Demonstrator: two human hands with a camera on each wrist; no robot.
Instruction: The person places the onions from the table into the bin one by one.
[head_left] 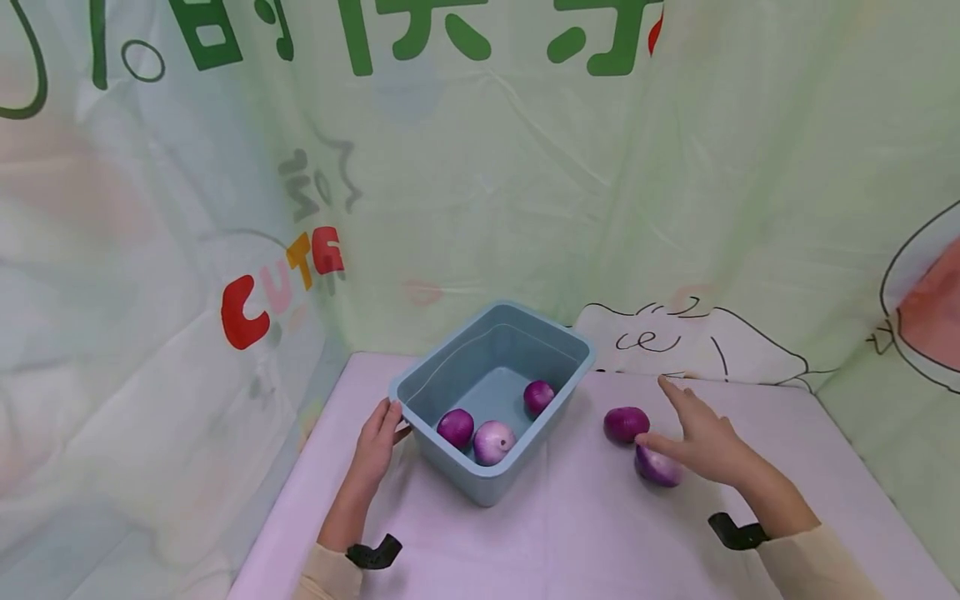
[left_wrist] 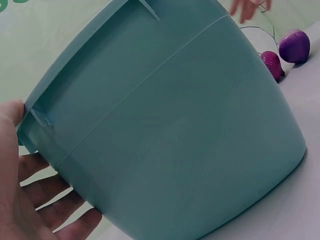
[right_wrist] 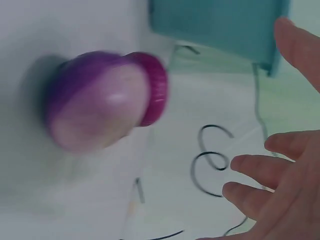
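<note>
My left hand (head_left: 377, 443) holds the near left corner of a blue-grey plastic bin (head_left: 491, 482), thumb at the rim and fingers against the outer wall (left_wrist: 55, 192). Inside the bin lie a dark red onion (head_left: 455, 428), a paler red onion (head_left: 494, 442) and another dark one (head_left: 538, 397) by the right wall. My right hand (head_left: 708, 442) hovers with spread fingers over two red onions on the table, holding nothing. Of these, the dark onion (head_left: 626, 425) lies farther back; the purple-and-white onion (right_wrist: 100, 102) is closer to me, partly under the hand in the head view.
A pale pink cloth covers the table (head_left: 577, 542). Printed curtains hang behind (head_left: 480, 208) and along the left side (head_left: 150, 417), close to the table's edges. Each wrist wears a black strap mount (head_left: 738, 532).
</note>
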